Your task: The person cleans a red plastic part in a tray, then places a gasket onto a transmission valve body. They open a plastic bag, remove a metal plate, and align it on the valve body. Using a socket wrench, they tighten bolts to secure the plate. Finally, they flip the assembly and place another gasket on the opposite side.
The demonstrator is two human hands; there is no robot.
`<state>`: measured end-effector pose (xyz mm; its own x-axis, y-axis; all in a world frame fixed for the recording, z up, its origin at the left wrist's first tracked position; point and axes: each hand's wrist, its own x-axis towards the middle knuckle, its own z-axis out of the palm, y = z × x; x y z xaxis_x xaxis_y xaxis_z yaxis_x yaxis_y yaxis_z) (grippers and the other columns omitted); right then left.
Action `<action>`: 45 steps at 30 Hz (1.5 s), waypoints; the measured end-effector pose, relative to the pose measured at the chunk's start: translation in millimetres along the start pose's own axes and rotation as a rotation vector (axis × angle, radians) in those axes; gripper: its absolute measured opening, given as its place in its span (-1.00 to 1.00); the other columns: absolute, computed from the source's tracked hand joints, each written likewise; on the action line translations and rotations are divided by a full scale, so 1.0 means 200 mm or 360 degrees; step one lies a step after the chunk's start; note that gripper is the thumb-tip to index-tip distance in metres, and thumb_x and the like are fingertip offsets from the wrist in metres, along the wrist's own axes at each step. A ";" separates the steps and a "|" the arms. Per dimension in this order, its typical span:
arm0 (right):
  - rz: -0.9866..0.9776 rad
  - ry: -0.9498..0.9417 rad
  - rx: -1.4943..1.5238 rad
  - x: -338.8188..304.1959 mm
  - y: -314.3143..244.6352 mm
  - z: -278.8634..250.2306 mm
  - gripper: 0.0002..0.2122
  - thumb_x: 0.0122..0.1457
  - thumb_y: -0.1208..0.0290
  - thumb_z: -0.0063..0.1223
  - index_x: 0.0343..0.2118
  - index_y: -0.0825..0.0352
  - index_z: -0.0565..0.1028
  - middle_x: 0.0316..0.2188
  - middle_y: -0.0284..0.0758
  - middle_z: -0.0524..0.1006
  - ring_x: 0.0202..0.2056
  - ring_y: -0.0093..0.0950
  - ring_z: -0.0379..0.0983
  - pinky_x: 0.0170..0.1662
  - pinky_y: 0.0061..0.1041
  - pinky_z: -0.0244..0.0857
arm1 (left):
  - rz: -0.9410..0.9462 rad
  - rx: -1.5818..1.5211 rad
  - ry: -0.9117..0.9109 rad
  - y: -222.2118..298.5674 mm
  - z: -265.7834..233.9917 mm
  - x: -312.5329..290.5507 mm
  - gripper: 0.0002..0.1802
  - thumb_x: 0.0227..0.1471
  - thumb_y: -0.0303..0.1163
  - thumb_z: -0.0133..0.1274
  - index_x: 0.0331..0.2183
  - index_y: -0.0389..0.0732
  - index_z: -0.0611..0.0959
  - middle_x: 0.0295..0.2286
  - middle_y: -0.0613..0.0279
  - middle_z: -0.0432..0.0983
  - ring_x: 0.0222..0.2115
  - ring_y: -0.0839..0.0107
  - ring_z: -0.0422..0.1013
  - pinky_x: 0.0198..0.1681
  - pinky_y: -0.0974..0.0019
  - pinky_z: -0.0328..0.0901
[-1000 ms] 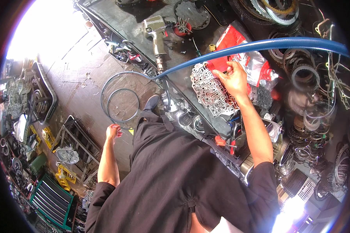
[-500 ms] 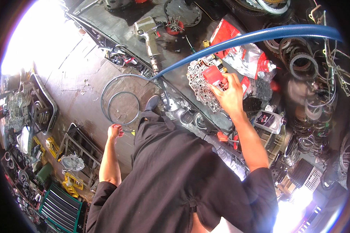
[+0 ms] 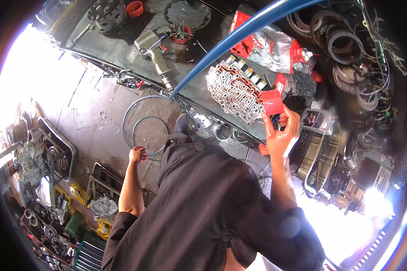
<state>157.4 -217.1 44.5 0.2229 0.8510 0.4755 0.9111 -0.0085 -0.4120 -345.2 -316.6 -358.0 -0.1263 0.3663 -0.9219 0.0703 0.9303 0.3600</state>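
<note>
My right hand (image 3: 282,131) pinches a flat red square card (image 3: 272,102) at its lower edge, one finger stretched out beside it. The card is held over the right end of a metal valve body (image 3: 235,90), a plate full of winding channels that lies on the dark workbench (image 3: 117,49). Along the valve body's far side sits a row of cylindrical solenoids (image 3: 252,74). My left hand (image 3: 138,154) hangs low at my left side, away from the bench, with loosely curled fingers and nothing visible in it.
A thick blue hose (image 3: 230,40) arches across the view above the bench. An impact wrench (image 3: 153,56) lies left of the valve body. Behind are a red dish of bolts (image 3: 181,35) and a red-and-clear plastic bag (image 3: 267,45). Metal rings (image 3: 346,45) stack at right; a coiled hose (image 3: 126,117) rests on the floor.
My right hand has drawn the red card rightward and toward me, off the middle of the valve body, uncovering its channels. The whole view has shifted slightly. My left hand still hangs low.
</note>
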 end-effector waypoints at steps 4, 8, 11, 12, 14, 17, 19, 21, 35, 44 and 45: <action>-0.0021 0.0284 0.0022 -0.01 -0.04 -0.05 -0.43 -0.12 0.43 0.59 -0.02 0.36 0.53 -0.33 -0.33 0.47 -0.38 -0.49 0.35 -0.32 -0.50 0.28 | 0.0066 0.0077 -0.0027 0.13 -0.01 -0.04 -0.73 0.13 -0.34 0.13 -0.15 -0.25 0.64 -0.39 0.11 0.62 -0.55 0.24 0.57 -0.49 0.21 0.46; -0.0029 0.0270 -0.0094 -0.05 -0.03 -0.02 -0.43 -0.12 0.46 0.57 -0.01 0.37 0.51 -0.34 -0.31 0.45 -0.37 -0.43 0.36 -0.30 -0.43 0.31 | 0.0114 0.0148 -0.0075 0.21 -0.01 -0.05 -0.72 0.17 -0.34 0.10 -0.10 -0.24 0.62 -0.40 0.12 0.62 -0.53 0.25 0.57 -0.46 0.21 0.45; 0.0142 0.0091 -0.0040 -0.08 0.01 0.04 -0.45 -0.12 0.51 0.54 -0.01 0.36 0.51 -0.38 -0.29 0.42 -0.36 -0.36 0.37 -0.28 -0.35 0.34 | 0.0098 0.0216 -0.0104 0.23 -0.02 -0.03 -0.72 0.19 -0.33 0.07 -0.10 -0.25 0.61 -0.41 0.12 0.62 -0.52 0.24 0.57 -0.45 0.21 0.45; 0.0152 0.0185 -0.0086 -0.10 0.02 0.04 -0.46 -0.11 0.51 0.53 -0.02 0.36 0.50 -0.37 -0.28 0.42 -0.35 -0.35 0.38 -0.27 -0.34 0.34 | 0.0111 0.0266 -0.0123 0.22 -0.03 -0.02 -0.69 0.20 -0.31 0.05 -0.07 -0.25 0.60 -0.40 0.10 0.62 -0.50 0.20 0.60 -0.46 0.20 0.45; 0.0090 0.0232 -0.0145 -0.12 0.06 0.04 -0.49 -0.10 0.52 0.51 -0.04 0.36 0.50 -0.37 -0.25 0.44 -0.34 -0.32 0.40 -0.26 -0.31 0.35 | 0.0104 0.0215 -0.0124 0.22 -0.04 0.00 -0.69 0.16 -0.33 0.09 -0.09 -0.27 0.62 -0.41 0.09 0.61 -0.51 0.23 0.58 -0.48 0.21 0.47; 0.0068 0.0049 -0.0143 -0.12 0.11 0.04 -0.48 -0.12 0.52 0.48 -0.05 0.38 0.49 -0.35 -0.21 0.46 -0.33 -0.25 0.42 -0.25 -0.26 0.36 | -0.0067 0.0257 -0.0164 0.25 -0.05 0.02 -0.66 0.14 -0.34 0.12 -0.07 -0.27 0.61 -0.42 0.08 0.61 -0.52 0.23 0.57 -0.50 0.22 0.48; 0.0010 0.0273 -0.0137 -0.12 0.13 0.03 -0.47 -0.13 0.53 0.52 -0.05 0.37 0.50 -0.35 -0.23 0.45 -0.36 -0.32 0.40 -0.24 -0.32 0.35 | 0.0019 0.0325 -0.0194 0.28 -0.04 0.03 -0.65 0.14 -0.33 0.13 -0.05 -0.28 0.61 -0.40 0.08 0.62 -0.52 0.24 0.56 -0.48 0.21 0.49; -0.0021 0.0049 -0.0245 -0.12 0.18 0.02 -0.46 -0.14 0.53 0.52 -0.04 0.37 0.50 -0.38 -0.25 0.43 -0.37 -0.34 0.39 -0.30 -0.36 0.35 | -0.0008 0.0378 -0.0143 0.32 -0.04 0.03 -0.64 0.14 -0.33 0.13 -0.05 -0.28 0.61 -0.39 0.08 0.62 -0.52 0.24 0.56 -0.46 0.21 0.49; 0.2251 -0.0177 0.0785 -0.12 1.35 -0.27 -0.69 0.12 0.22 0.35 -0.55 0.35 0.53 -0.69 -0.43 0.42 -0.73 -0.61 0.25 -0.70 -0.54 0.05 | 0.0177 0.0313 -0.0111 0.45 0.16 -0.08 -0.64 0.14 -0.36 0.07 -0.05 -0.31 0.61 -0.34 0.02 0.63 -0.51 0.16 0.59 -0.45 0.19 0.48; 0.1066 -0.0608 -0.0569 0.39 1.67 -0.08 -0.62 0.13 0.04 0.15 -0.24 0.30 0.68 -0.17 -0.01 0.64 -0.05 -0.01 0.56 0.05 -0.10 0.44 | 0.0119 0.0134 -0.0007 0.09 0.25 -0.31 -0.61 0.21 -0.28 0.11 -0.04 -0.37 0.59 -0.35 -0.01 0.63 -0.49 0.10 0.61 -0.48 0.12 0.52; 0.1044 -0.0581 -0.0456 0.51 1.74 -0.03 -0.65 0.13 0.07 0.15 -0.24 0.26 0.69 -0.17 -0.07 0.66 -0.05 -0.04 0.57 0.05 -0.11 0.44 | 0.0116 0.0148 0.0013 0.05 0.27 -0.37 -0.61 0.21 -0.28 0.12 -0.04 -0.37 0.59 -0.35 -0.01 0.63 -0.49 0.08 0.61 -0.48 0.11 0.52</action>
<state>499.2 -136.6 -44.7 0.6614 0.7435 -0.0988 0.6983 -0.6586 -0.2805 -282.6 -335.7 -294.2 -0.1255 0.4334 -0.8924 0.1709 0.8955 0.4109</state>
